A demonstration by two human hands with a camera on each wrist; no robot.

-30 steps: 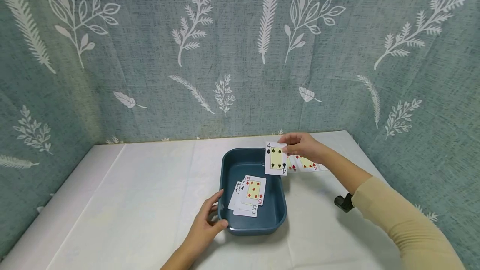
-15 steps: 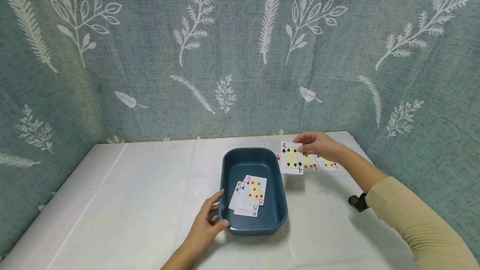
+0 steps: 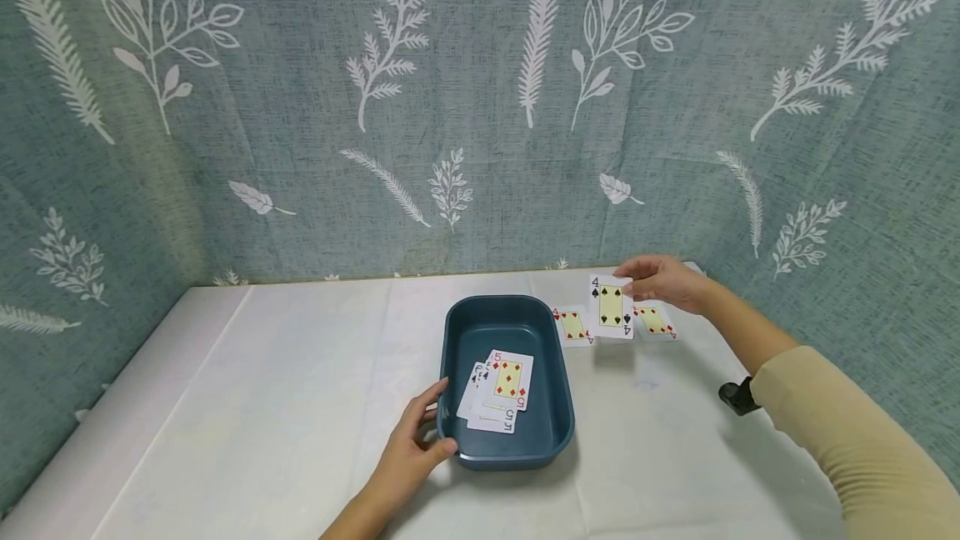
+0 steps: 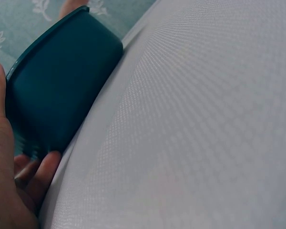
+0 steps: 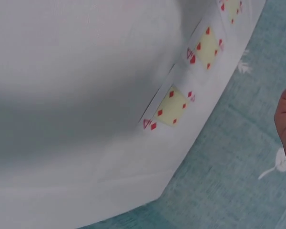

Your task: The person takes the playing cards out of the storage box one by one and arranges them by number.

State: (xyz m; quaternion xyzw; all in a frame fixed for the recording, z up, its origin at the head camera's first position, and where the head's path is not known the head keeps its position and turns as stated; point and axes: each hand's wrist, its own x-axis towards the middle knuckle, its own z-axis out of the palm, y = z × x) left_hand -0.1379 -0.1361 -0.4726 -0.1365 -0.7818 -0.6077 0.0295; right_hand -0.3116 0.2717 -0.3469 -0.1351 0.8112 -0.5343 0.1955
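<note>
My right hand pinches a playing card, the four of spades, by its upper right corner. The card hangs face toward me above a row of cards at the back right of the table. A four of diamonds and a red four show either side of it; another red four appears between them in the right wrist view. My left hand holds the near left corner of a dark blue tub, thumb at its rim. Inside lie several overlapping cards, a five of diamonds on top.
The white-covered table meets a leaf-patterned cloth at the back and sides. A small black object shows at my right sleeve.
My right hand has carried the four of spades rightward from over the tub's far right edge to above the row of cards. My left hand and the tub have stayed put.
</note>
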